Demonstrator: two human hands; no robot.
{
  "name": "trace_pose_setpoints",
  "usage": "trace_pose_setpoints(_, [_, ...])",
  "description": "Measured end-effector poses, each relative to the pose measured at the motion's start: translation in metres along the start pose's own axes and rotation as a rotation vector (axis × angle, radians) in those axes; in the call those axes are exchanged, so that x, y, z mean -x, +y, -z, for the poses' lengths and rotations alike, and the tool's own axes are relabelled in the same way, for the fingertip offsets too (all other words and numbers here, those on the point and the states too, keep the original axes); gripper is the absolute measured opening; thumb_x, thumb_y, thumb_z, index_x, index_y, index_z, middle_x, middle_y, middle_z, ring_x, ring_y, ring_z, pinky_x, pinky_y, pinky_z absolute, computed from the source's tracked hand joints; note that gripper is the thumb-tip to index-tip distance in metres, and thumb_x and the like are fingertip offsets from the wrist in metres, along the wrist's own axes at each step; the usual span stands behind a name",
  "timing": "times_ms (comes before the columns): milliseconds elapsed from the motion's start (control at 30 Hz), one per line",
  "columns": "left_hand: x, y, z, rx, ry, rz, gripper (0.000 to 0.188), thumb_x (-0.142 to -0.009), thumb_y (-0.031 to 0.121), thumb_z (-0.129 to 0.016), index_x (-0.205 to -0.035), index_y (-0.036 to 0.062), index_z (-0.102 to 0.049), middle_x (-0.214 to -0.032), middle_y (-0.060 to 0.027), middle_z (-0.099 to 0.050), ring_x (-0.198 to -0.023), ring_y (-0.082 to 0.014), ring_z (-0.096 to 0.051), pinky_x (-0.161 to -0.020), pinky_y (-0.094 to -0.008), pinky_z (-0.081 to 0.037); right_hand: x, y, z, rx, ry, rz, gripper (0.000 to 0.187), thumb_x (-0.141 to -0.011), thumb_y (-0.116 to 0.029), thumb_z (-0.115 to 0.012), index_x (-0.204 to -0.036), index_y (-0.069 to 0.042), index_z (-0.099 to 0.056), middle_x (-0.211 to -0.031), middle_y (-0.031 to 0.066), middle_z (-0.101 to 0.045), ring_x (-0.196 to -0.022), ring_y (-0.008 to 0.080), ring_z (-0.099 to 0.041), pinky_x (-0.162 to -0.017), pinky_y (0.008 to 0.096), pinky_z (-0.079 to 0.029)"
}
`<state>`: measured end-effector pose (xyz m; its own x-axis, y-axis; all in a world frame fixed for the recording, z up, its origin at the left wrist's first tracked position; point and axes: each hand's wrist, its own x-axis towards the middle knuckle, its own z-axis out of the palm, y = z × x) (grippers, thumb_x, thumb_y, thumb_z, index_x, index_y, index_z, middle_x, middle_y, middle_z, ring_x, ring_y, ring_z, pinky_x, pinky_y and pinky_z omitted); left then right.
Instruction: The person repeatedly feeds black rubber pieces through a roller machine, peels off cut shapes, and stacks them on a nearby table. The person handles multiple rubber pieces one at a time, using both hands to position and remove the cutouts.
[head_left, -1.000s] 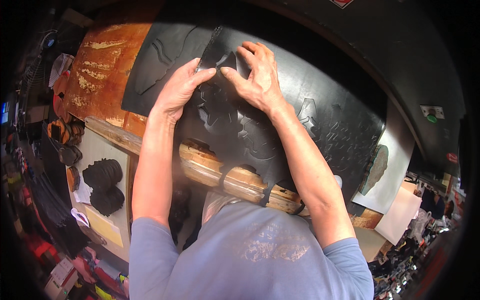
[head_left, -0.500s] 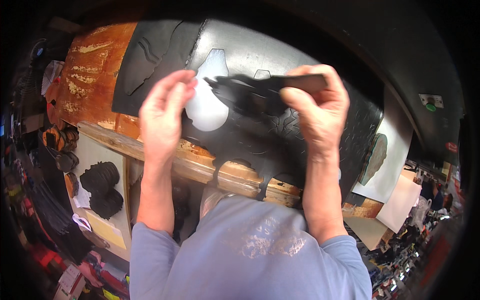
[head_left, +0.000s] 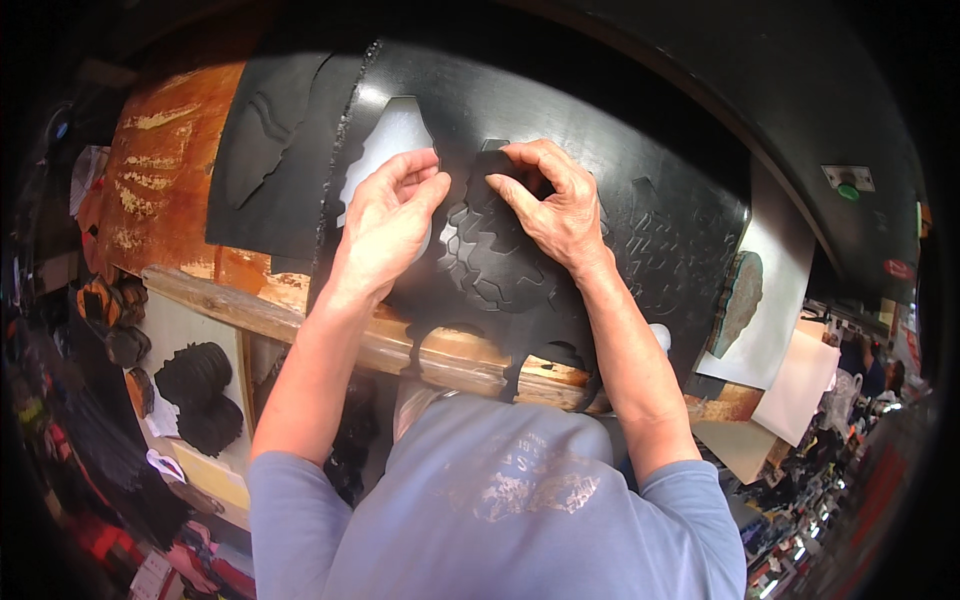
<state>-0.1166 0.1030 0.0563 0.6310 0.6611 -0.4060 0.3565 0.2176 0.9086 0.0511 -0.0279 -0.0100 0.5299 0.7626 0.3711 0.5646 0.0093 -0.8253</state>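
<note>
Just above the centre of the frame, a dark cut piece [head_left: 484,172] is held over a large black sheet [head_left: 610,125] marked with shaped outlines. The right hand [head_left: 558,208] pinches its upper end between thumb and fingers. To its left, the left hand [head_left: 392,208] has thumb and forefinger drawn close at the edge of a pale, sole-like opening [head_left: 385,140]; whether they grip anything I cannot tell.

Below the hands, loops of black material hang across a wooden beam [head_left: 225,302]. Toward the upper left lie another black sheet [head_left: 262,170] and a scuffed orange-brown board [head_left: 152,170]. At the right, a grey jagged-edged piece [head_left: 738,305] rests on a pale sheet [head_left: 787,255], with a green button [head_left: 848,190] above it. Dark stacked pieces [head_left: 205,395] sit at the lower left.
</note>
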Motion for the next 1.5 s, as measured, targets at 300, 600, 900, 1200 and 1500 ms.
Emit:
trace_pose_setpoints(300, [-0.028,-0.017,-0.028,0.415,-0.055,-0.04,0.043,-0.098,0.003,-0.073,-0.135,-0.0038,-0.054,-0.123,-0.0142,-0.07,-0.109,-0.017,-0.068,-0.093,-0.0294,-0.056,-0.005,0.007,0.003,-0.047,0.103,-0.067,0.046,-0.087,-0.018,-0.091,-0.127,-0.007,-0.073,-0.139,0.0077,-0.067,-0.116,0.0204,-0.068,-0.101,0.0348,-0.056])
trace_pose_setpoints(600, [-0.023,-0.032,-0.023,0.432,-0.106,-0.135,0.034,-0.102,0.009,-0.07,-0.132,0.0011,-0.054,-0.124,-0.0184,-0.074,-0.102,-0.0157,-0.07,-0.094,-0.0296,-0.054,0.001,-0.029,0.028,-0.522,-0.069,-0.475,0.052,-0.088,-0.007,-0.089,-0.135,-0.001,-0.07,-0.114,0.0047,-0.071,-0.106,0.015,-0.068,-0.096,0.0304,-0.056])
trace_pose_setpoints(900, [0.052,-0.018,-0.031,0.019,0.165,-0.505,0.039,-0.111,0.003,-0.051,-0.148,-0.0086,-0.056,-0.149,-0.0193,-0.062,-0.137,-0.0274,-0.062,-0.116,-0.0391,-0.05,0.054,-0.105,0.092,-0.378,-0.05,0.094,0.022,-0.073,0.004,-0.09,-0.09,-0.005,-0.078,-0.085,0.0083,-0.066,-0.071,0.0208,-0.07,-0.063,0.034,-0.056])
trace_pose_setpoints(1200, [0.043,-0.017,-0.059,0.54,-0.178,0.243,0.069,-0.11,0.028,-0.064,-0.158,-0.0139,-0.039,-0.156,-0.0254,-0.052,-0.142,-0.0279,-0.055,-0.122,-0.0392,-0.043,0.031,-0.037,0.128,-0.189,-0.18,-0.462,0.017,-0.088,-0.003,-0.083,-0.101,0.004,-0.075,-0.093,0.0004,-0.065,-0.085,0.0088,-0.061,-0.076,0.0259,-0.049])
trace_pose_setpoints(1500, [0.026,-0.01,-0.096,0.319,-0.095,0.159,0.053,-0.106,0.021,-0.07,-0.148,-0.0057,-0.052,-0.122,-0.0054,-0.066,-0.111,-0.0099,-0.061,-0.105,-0.0299,-0.048,0.047,0.032,0.081,-0.08,0.088,-0.099,0.028,-0.085,-0.011,-0.088,-0.111,-0.002,-0.079,-0.108,0.0107,-0.077,-0.102,0.0245,-0.073,-0.09,0.0362,-0.058])
